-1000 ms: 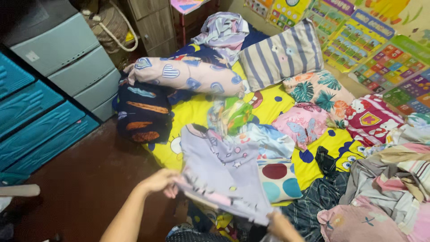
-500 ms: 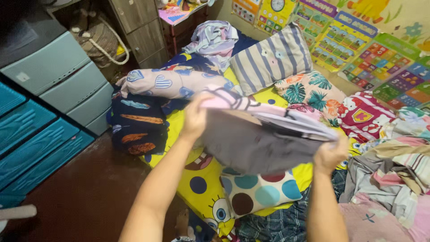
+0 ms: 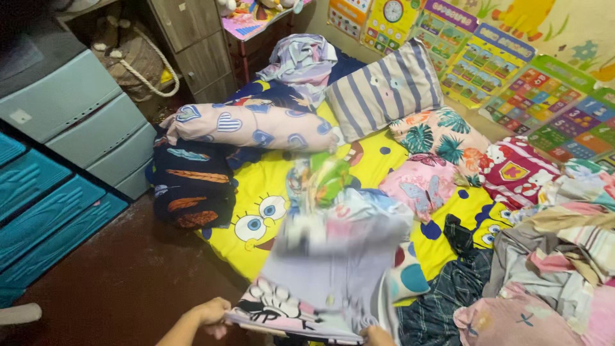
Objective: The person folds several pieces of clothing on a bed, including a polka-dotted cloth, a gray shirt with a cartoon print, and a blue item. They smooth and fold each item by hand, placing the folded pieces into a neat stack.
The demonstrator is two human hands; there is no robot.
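You have two hands on one garment. Your left hand [image 3: 208, 314] pinches the near left corner of the lilac cloth [image 3: 333, 275], fingers closed on its hem; your right hand [image 3: 377, 336] is closed on the near right corner at the bottom edge of the view. The cloth is blurred, spread out flat and low over the yellow cartoon sheet [image 3: 256, 221] of the bed, its long axis running away from you toward the pillows, the patterned pink hem nearest you.

Beyond it lie one long heart-print bolster [image 3: 250, 127], one striped pillow [image 3: 384, 86], one leaf-print pillow [image 3: 442, 134], one pink butterfly pillow [image 3: 419, 182] and one polka-dot pillow [image 3: 407, 275], partly covered. A heap of clothes [image 3: 564, 243] sits to your right, two drawer units [image 3: 70, 147] to your left.

Half a second ago you held the cloth bunched up high, at arm's length; now it is down and opened out, and your hands are back close to you.
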